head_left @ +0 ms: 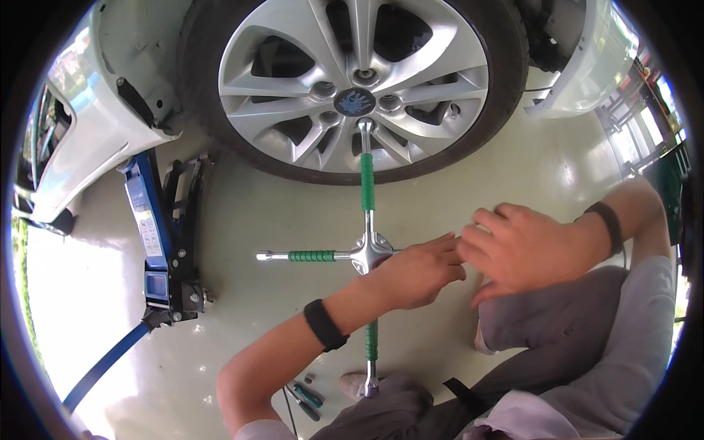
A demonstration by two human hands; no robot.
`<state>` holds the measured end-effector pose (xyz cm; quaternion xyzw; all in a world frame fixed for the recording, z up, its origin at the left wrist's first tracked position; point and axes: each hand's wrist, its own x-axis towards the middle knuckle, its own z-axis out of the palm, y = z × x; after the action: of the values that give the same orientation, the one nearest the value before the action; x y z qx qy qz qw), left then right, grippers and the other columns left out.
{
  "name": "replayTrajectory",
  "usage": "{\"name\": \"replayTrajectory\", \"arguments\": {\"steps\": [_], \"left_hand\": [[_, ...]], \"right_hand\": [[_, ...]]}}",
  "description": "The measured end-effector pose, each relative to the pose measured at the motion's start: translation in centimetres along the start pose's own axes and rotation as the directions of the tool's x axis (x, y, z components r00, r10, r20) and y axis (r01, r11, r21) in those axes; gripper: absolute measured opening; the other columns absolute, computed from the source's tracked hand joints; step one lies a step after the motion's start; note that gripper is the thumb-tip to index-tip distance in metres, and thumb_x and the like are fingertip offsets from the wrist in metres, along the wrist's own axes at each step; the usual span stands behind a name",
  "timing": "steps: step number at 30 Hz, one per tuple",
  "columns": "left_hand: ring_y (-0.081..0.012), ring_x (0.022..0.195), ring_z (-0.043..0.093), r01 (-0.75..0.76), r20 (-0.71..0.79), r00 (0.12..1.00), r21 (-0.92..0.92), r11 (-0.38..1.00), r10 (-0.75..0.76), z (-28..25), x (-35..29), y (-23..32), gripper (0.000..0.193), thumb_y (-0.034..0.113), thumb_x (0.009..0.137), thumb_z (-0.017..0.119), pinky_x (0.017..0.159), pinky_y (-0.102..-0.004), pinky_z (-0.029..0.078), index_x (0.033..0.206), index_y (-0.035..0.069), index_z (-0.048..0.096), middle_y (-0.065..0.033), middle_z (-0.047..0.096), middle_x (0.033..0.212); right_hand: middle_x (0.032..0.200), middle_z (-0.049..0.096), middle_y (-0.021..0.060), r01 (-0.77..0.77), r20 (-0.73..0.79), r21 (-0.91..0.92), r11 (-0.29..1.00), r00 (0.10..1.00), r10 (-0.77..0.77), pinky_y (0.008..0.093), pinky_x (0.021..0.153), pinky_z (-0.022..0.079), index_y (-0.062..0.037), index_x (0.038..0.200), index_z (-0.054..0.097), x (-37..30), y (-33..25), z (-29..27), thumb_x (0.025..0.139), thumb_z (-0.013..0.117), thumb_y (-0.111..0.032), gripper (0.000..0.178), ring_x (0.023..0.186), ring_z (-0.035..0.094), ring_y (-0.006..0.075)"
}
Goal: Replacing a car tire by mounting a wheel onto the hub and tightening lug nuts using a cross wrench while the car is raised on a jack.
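Observation:
A chrome cross-shaped lug wrench (367,183) with green ribbed grips has its far socket on the lower lug nut position of a silver alloy wheel (433,66). My left hand (424,273) reaches across the wrench's centre, closed over its right arm. Just beyond it, my right hand (524,246) curls its fingers around the outer end of that same arm, its fingers against my left fingertips. Both hands hide most of this arm. The wrench's left arm sticks out uncovered, and its near arm points down toward my leg.
A blue and black floor jack (152,220) stands on the left, its long blue handle running to the lower left. White car body panels (110,139) flank the wheel. Green-handled hand tools (306,396) lie on the floor by my knee.

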<state>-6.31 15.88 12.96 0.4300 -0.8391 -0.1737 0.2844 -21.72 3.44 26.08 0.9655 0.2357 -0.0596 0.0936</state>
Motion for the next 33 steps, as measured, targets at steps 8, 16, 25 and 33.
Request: {"name": "replayTrajectory", "arguments": {"steps": [8, 16, 25, 33], "left_hand": [[-0.0240, 0.088, 0.066, 0.371, -0.521, 0.698, -0.324, 0.870, -0.492, -1.0, -15.0, 1.6, 0.027, -0.004, 0.079, 0.059, 0.080, -0.0345, 0.054, 0.105, 0.000, 0.066, -0.0136, 0.070, 0.094], [-0.0342, 0.134, 0.050, 0.270, -0.726, 0.334, -0.538, 0.799, -0.601, -0.3, -12.3, 1.2, 0.060, 0.028, 0.109, 0.041, 0.111, -0.0474, 0.041, 0.156, -0.002, 0.020, -0.0240, 0.053, 0.142], [-0.0309, 0.081, 0.066, 0.331, -0.265, 0.904, -0.064, 0.941, -0.336, -2.2, -1.4, 1.6, 0.056, 0.011, 0.095, 0.059, 0.070, -0.0442, 0.055, 0.150, 0.019, 0.049, -0.0104, 0.065, 0.089], [-0.0334, 0.091, 0.063, 0.356, -0.488, 0.826, 0.064, 0.932, -0.282, -0.4, -4.8, 0.6, 0.034, 0.017, 0.093, 0.067, 0.082, -0.0447, 0.053, 0.126, 0.012, 0.064, -0.0105, 0.065, 0.096]], "right_hand": [[0.079, 0.064, 0.0203, -0.330, 0.383, 0.430, 0.840, 0.910, 0.161, 0.0456, 0.051, 0.051, 0.0098, 0.122, 0.047, -0.7, -0.3, 16.0, 0.099, 0.059, -0.037, 0.054, 0.056, 0.064, 0.0363], [0.078, 0.066, 0.0177, -0.272, 0.372, 0.523, 0.808, 0.926, 0.071, 0.0445, 0.062, 0.054, 0.0131, 0.132, 0.042, 11.0, -1.2, 25.0, 0.092, 0.061, -0.022, 0.056, 0.072, 0.069, 0.0359], [0.075, 0.058, 0.0054, 0.546, -0.227, 0.705, 0.453, 0.778, -0.585, 0.0362, 0.058, 0.050, -0.0096, 0.089, 0.057, 2.1, -5.9, 5.4, 0.092, 0.062, -0.025, 0.017, 0.064, 0.060, 0.0207], [0.057, 0.060, 0.0075, -0.394, 0.356, 0.128, 0.910, 0.875, 0.329, 0.0419, 0.046, 0.048, -0.0049, 0.098, 0.055, -0.1, -0.1, 6.0, 0.100, 0.059, -0.040, 0.036, 0.050, 0.061, 0.0320]]}}
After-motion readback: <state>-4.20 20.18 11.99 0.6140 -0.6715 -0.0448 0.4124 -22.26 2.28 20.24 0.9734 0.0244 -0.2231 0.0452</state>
